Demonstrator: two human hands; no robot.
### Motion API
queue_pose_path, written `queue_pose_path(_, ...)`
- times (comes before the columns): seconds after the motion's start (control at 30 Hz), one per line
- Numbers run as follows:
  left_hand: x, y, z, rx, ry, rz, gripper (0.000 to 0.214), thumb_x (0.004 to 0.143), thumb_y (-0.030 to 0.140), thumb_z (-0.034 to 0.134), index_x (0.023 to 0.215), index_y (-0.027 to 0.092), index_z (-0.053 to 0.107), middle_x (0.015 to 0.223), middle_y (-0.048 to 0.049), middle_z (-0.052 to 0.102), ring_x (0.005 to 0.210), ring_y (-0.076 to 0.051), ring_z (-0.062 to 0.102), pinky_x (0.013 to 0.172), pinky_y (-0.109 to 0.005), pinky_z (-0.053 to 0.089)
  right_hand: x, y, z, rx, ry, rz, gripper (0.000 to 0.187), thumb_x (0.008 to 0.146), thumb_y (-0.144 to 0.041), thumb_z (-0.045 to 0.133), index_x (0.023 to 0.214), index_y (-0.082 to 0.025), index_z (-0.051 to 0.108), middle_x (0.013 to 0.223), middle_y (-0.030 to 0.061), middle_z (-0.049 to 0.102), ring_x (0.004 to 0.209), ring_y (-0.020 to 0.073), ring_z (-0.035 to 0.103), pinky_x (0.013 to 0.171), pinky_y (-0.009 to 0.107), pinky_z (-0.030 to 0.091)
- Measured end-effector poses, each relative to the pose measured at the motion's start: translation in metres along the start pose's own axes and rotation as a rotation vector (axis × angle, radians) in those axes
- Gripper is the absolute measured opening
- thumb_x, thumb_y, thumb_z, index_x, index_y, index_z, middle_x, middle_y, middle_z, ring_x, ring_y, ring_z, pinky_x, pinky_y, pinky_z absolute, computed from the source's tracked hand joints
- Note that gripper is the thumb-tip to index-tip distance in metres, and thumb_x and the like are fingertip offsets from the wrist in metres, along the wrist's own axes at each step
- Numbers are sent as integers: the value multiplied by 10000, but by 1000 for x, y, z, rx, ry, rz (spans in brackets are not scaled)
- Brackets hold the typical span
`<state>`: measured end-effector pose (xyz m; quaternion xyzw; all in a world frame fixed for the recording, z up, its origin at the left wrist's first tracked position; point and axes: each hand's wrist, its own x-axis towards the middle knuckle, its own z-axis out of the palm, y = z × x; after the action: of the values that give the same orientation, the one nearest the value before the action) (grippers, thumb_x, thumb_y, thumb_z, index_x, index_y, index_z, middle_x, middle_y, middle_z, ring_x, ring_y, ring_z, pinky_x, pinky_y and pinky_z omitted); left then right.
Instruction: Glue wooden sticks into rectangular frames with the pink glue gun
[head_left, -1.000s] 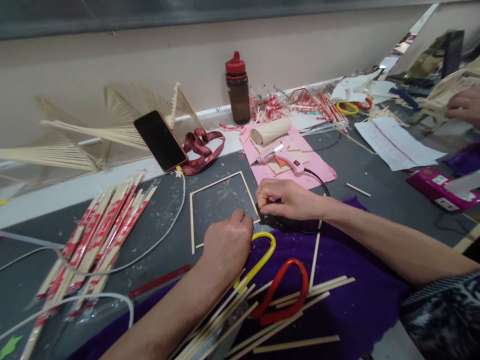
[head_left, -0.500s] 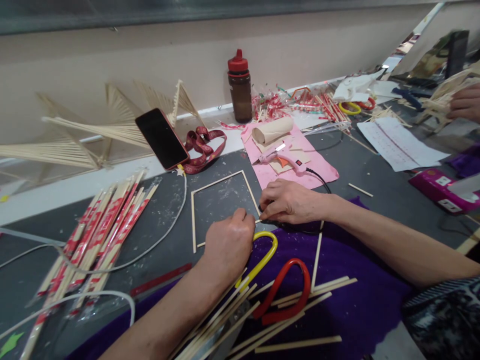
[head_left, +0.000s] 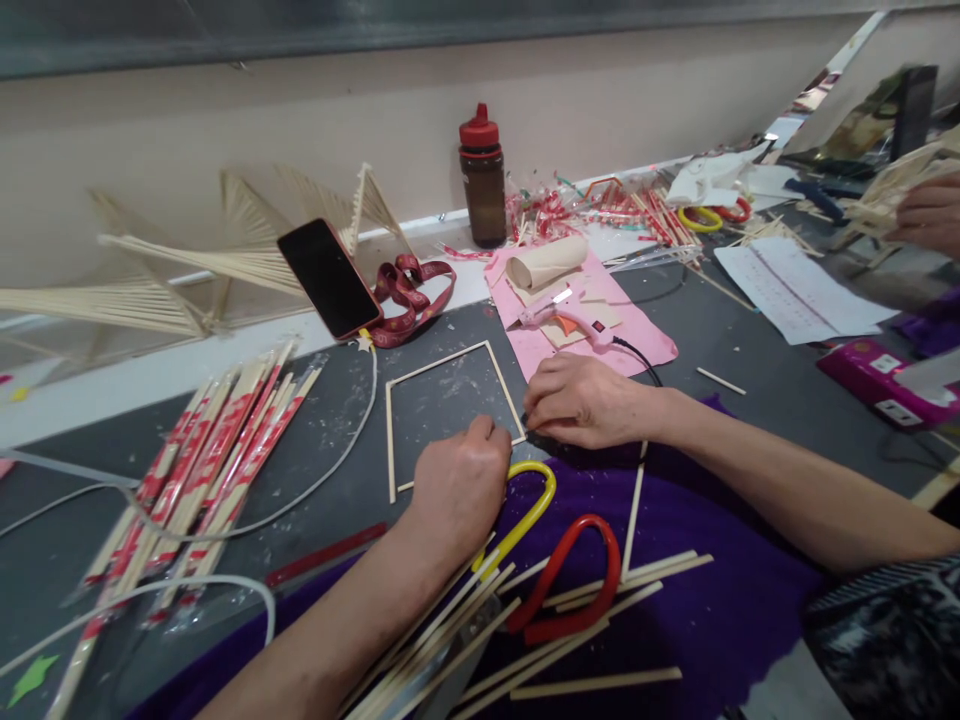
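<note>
A square frame of thin wooden sticks [head_left: 444,366] lies on the dark table [head_left: 337,470]. My left hand [head_left: 459,490] rests closed on its near side, fingers curled over the stick. My right hand [head_left: 579,402] is closed in a pinch at the frame's near right corner; what the fingertips hold is hidden. Just in front of my left hand lie cutters with a yellow handle [head_left: 529,505] and a red handle [head_left: 571,580]. Loose wooden sticks [head_left: 600,590] are spread over a purple cloth [head_left: 712,590].
Wrapped chopsticks [head_left: 217,450] lie at the left, with white cables. A pink glue gun [head_left: 559,318] sits on a pink mat [head_left: 637,345]. A phone [head_left: 328,278], a brown bottle [head_left: 481,180] and stick structures [head_left: 172,270] stand behind. Another person's hand [head_left: 930,212] works at the far right.
My right hand has slid a little down and right along the frame's corner; my left hand has stayed put. The view shifted slightly.
</note>
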<state>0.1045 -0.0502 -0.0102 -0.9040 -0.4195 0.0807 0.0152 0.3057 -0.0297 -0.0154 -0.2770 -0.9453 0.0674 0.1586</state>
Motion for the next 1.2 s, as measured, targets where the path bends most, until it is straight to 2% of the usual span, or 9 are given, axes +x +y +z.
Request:
queue_pose_path(0.23,0,-1,1,-26,13,5,257,893,242,388,861,179,635,859,-69,624,665,-193,625,494,-275,375,0,2,2,-30,-88,-30,173,854,-218,522,843,-207,695,890,41,656,837,176,503,754,328,351)
queue_pose_path(0.37,0,-1,4,-27,46,7,251,889,232,399,849,180,641,849,-69,622,662,-191,622,488,-276,369,0,3,1,-30,-37,15,171,846,-212,525,814,-186,691,869,55,648,835,177,505,755,330,364)
queue_pose_path(0.53,-2,-3,9,-20,104,7,273,900,231,390,841,188,652,833,-58,626,663,-189,628,478,-273,341,-1,6,6,-21,31,131,175,842,-184,519,884,-176,689,931,69,644,888,187,515,768,335,386)
queue_pose_path(0.93,-4,-7,9,-37,119,2,289,907,273,391,890,213,673,845,-45,624,654,-161,617,471,-271,339,0,6,12,-5,37,153,149,837,-200,539,868,-168,681,929,74,646,891,186,519,796,334,387)
queue_pose_path(1.03,-5,-20,-3,-82,164,-61,314,920,327,377,949,237,677,884,-29,651,685,-152,624,507,-261,376,0,6,12,-7,53,151,142,840,-211,537,844,-164,670,895,74,642,871,185,524,781,327,387)
queue_pose_path(1.13,-11,-45,-23,-112,278,-161,299,915,341,399,990,245,672,962,-12,671,799,-150,634,614,-249,426,-1,6,13,3,102,137,122,841,-214,537,827,-156,643,852,75,634,839,181,529,762,320,388)
queue_pose_path(1.2,-20,-64,-35,-68,268,-186,283,897,329,426,975,239,682,961,-6,680,812,-160,636,635,-258,433,-1,5,14,17,137,137,106,844,-198,527,818,-154,620,822,71,628,807,173,532,741,311,390)
